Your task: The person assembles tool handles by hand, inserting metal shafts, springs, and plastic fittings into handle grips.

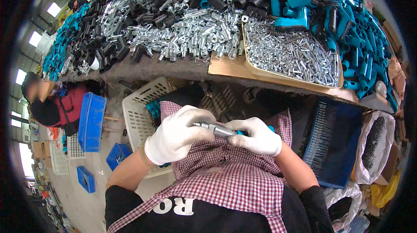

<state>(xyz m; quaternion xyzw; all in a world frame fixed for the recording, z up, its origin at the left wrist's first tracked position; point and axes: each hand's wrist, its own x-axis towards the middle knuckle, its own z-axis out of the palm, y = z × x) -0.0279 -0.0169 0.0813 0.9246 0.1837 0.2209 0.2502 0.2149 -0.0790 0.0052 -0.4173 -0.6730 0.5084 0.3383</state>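
left hand (176,135): I see the gloved grip closed round metal fitting (215,128) | fitting: held over the lap, below the surface (230,69) | right hand (256,136): grip closed on its teal end | risk: I judge gloves may slip, dropping it into white basket (139,115).

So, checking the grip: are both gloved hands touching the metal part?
Touching: the head view shows the left hand and right hand wrapped around opposite ends of the metal part.

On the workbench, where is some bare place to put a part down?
Only the wooden strip between the heap of silver fittings and the tray of small metal pieces, plus the grey felt front edge. Elsewhere black and teal parts crowd it.
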